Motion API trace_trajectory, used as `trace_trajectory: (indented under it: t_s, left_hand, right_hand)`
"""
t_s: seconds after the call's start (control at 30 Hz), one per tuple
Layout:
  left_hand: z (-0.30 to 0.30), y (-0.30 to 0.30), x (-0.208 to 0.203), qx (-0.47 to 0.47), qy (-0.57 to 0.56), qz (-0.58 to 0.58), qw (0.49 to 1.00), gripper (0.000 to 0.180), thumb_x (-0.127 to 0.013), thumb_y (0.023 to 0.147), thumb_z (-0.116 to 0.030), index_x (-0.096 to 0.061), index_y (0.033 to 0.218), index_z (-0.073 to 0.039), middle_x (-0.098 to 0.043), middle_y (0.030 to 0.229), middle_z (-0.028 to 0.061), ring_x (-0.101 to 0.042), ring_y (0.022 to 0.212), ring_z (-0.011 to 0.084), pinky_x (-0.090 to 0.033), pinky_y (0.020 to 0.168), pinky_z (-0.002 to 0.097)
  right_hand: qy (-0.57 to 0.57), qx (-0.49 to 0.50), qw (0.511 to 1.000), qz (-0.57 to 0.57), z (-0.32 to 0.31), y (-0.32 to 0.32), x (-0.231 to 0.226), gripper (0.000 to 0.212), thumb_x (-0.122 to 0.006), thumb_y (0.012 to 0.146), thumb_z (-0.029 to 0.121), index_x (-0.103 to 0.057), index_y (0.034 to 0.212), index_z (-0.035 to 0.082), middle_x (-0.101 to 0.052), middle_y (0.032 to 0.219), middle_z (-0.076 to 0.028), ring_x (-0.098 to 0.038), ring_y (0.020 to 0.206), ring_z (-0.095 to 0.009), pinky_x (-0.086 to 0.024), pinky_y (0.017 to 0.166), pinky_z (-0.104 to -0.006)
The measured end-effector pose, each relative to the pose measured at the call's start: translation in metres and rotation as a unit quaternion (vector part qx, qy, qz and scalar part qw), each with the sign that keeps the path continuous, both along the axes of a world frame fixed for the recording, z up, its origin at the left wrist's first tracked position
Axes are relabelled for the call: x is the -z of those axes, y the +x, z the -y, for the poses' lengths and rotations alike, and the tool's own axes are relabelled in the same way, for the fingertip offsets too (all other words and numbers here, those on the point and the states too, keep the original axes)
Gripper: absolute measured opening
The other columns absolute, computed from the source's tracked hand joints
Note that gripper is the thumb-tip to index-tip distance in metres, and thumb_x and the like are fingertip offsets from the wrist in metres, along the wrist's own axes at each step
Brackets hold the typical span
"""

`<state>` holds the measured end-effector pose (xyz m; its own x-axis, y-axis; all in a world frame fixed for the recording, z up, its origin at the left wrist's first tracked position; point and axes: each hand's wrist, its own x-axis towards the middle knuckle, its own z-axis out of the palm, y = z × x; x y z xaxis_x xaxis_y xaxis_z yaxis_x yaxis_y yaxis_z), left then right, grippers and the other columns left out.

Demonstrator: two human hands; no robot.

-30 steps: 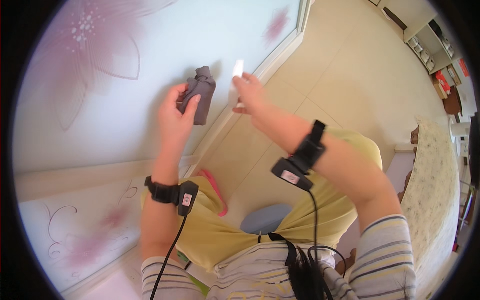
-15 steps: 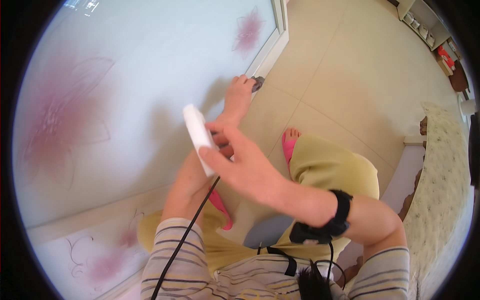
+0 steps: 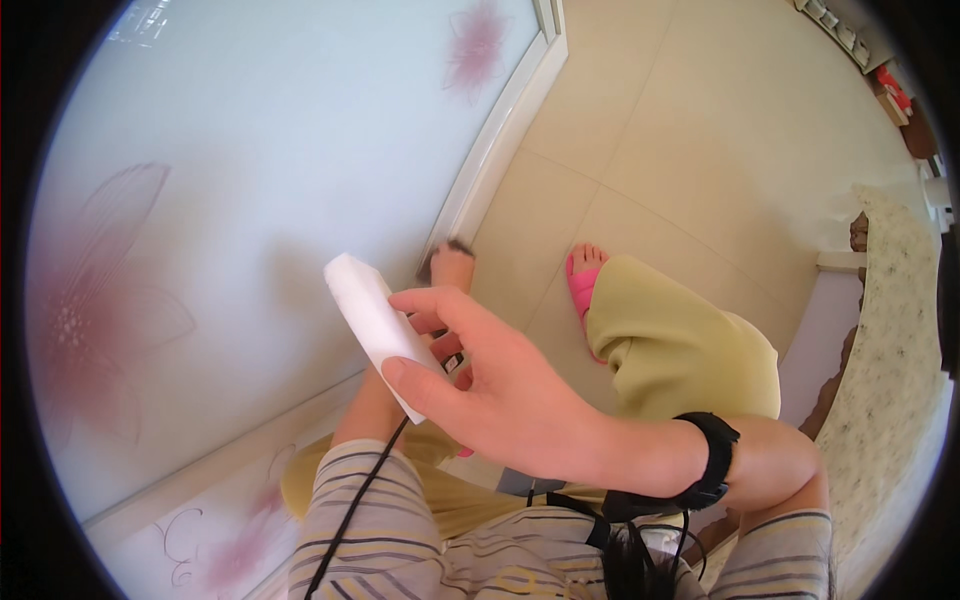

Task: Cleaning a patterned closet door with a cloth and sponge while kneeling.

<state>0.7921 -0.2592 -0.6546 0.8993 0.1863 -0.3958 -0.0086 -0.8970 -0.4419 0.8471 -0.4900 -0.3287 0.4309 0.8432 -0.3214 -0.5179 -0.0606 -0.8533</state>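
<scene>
My right hand holds a white oblong block between thumb and fingers, raised above my left forearm. Whether it is a sponge or a hard case I cannot tell. Farther off, my left hand is at the white frame edge of a pale glass surface with pink flower patterns. Its fingers are closed on a dark grey wad, blurred and partly hidden by the hand. A black cable runs up along my left sleeve and passes behind the block.
Beige floor tiles lie beyond the frame. My foot in a pink slipper stands there. At the right is a cream speckled surface with a brown, ragged edge. A shelf with shoes stands at the far right.
My left hand has come back toward me along the frame edge with the dark grey wad. The white block in my right hand has moved slightly nearer and to the left.
</scene>
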Motion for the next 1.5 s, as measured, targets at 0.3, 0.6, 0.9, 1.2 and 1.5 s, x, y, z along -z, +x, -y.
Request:
trace_trajectory:
  t_s: [0.3, 0.6, 0.9, 1.2, 1.5]
  left_hand:
    - [-0.023, 0.031, -0.152, 0.039, -0.161, 0.161, 0.973, 0.031, -0.064, 0.074, 0.003, -0.071, 0.102, -0.008, -0.069, 0.107, 0.0056, -0.057, 0.099, 0.0273, -0.051, 0.079, 0.0387]
    - [-0.02, 0.164, -0.246, 0.245, 0.036, 0.403, 0.881, 0.042, -0.059, 0.082, -0.002, -0.062, 0.123, -0.001, -0.061, 0.127, 0.005, -0.054, 0.105, 0.0237, -0.045, 0.082, 0.0353]
    - [-0.028, 0.104, -0.074, 0.25, 0.133, -0.009, 0.959, 0.048, -0.057, 0.087, -0.014, -0.059, 0.132, 0.003, -0.046, 0.15, 0.0112, -0.04, 0.136, 0.0263, -0.031, 0.11, 0.0389]
    - [-0.018, 0.302, -0.225, 0.226, 0.176, 0.42, 0.861, 0.045, -0.055, 0.087, -0.012, -0.059, 0.131, -0.003, -0.051, 0.145, 0.0044, -0.048, 0.119, 0.0225, -0.038, 0.094, 0.0401]
    - [-0.02, 0.252, -0.112, 0.259, 0.189, 0.211, 0.924, 0.043, -0.057, 0.088, -0.02, -0.064, 0.125, 0.002, -0.054, 0.143, 0.0073, -0.047, 0.124, 0.0253, -0.033, 0.103, 0.0424]
  right_hand:
    - [0.048, 0.042, 0.992, 0.109, -0.03, -0.027, 0.006, 0.052, -0.061, 0.096, 0.029, -0.047, 0.137, 0.002, -0.06, 0.114, -0.011, -0.058, 0.094, -0.017, -0.052, 0.074, -0.0314]
    - [0.06, 0.082, 0.994, -0.032, -0.02, 0.002, -0.012, 0.049, -0.06, 0.097, 0.03, -0.049, 0.136, 0.002, -0.058, 0.114, -0.009, -0.055, 0.096, -0.015, -0.049, 0.081, -0.0316]
    - [0.082, 0.147, 0.984, -0.065, -0.007, 0.022, -0.013, 0.041, -0.061, 0.098, 0.025, -0.051, 0.132, 0.003, -0.057, 0.113, -0.005, -0.052, 0.094, -0.012, -0.047, 0.083, -0.0288]
    - [0.095, 0.163, 0.979, -0.082, -0.002, 0.037, -0.014, 0.051, -0.06, 0.097, 0.03, -0.045, 0.135, -0.001, -0.059, 0.114, -0.012, -0.057, 0.095, -0.017, -0.05, 0.081, -0.0317]
    - [0.11, 0.212, 0.965, -0.104, 0.009, 0.051, -0.01, 0.046, -0.059, 0.099, 0.025, -0.047, 0.134, -0.001, -0.058, 0.114, -0.009, -0.055, 0.098, -0.015, -0.049, 0.084, -0.031]
